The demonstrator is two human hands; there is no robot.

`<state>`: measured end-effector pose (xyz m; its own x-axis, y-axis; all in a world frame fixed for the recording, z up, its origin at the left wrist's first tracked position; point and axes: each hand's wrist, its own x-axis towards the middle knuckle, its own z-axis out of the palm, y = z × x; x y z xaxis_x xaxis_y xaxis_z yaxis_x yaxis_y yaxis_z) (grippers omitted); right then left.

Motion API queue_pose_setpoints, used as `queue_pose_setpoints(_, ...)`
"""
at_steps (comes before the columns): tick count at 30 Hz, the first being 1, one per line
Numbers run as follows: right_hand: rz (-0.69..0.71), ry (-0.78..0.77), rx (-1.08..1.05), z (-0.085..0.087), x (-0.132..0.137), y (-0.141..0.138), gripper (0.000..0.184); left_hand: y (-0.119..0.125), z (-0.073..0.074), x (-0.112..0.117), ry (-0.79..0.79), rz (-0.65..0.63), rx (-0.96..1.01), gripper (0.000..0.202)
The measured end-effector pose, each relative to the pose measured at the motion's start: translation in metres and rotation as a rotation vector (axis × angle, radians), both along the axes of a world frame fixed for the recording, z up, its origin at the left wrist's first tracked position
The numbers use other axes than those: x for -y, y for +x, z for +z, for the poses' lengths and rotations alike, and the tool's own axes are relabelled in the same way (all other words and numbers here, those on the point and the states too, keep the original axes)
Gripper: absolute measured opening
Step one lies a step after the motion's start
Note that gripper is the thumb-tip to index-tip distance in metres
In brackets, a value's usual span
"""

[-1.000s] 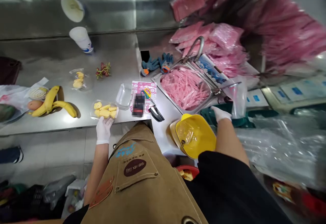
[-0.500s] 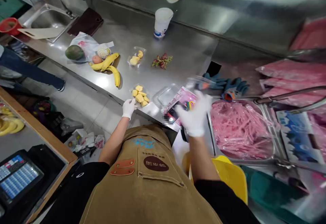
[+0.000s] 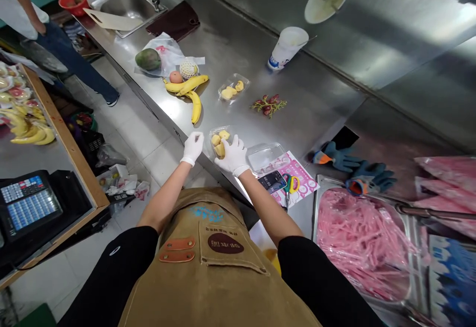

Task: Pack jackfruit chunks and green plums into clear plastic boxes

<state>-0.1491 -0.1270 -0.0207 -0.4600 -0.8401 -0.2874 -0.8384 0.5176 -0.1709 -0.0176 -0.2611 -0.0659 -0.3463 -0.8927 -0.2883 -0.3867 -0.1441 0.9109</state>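
The tray (image 3: 212, 132) of fruit pieces (image 3: 217, 141) sits at the table's (image 3: 308, 119) near edge. The right hand (image 3: 232, 156) lies spread over the pieces, and the left hand (image 3: 192, 147), loosely curled and empty, is beside the rim. Light pressure seems wise, as the tray could slide off.

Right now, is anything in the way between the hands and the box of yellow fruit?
No, nothing visible is. The right hand rests on the yellow fruit pieces in the clear box, and the left hand sits just beside it at the counter edge.
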Motion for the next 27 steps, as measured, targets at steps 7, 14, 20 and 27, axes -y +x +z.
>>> queue_pose_setpoints(7,0.016,0.02,0.014,-0.005,-0.001,0.005,0.101,-0.095,0.021,0.039,-0.189,-0.373,0.148,0.013)
queue_pose_setpoints(14,-0.034,-0.061,0.012,-0.021,-0.008,0.012,0.091,-0.115,0.01,0.041,-0.2,-0.593,0.348,0.043)
queue_pose_setpoints(20,-0.078,-0.086,0.062,-0.025,-0.008,0.015,0.091,-0.118,0.005,0.044,-0.212,-0.636,0.352,0.045)
queue_pose_setpoints(27,-0.022,-0.128,0.133,-0.021,-0.019,0.011,0.087,-0.101,-0.007,0.038,-0.157,-0.568,0.286,0.033)
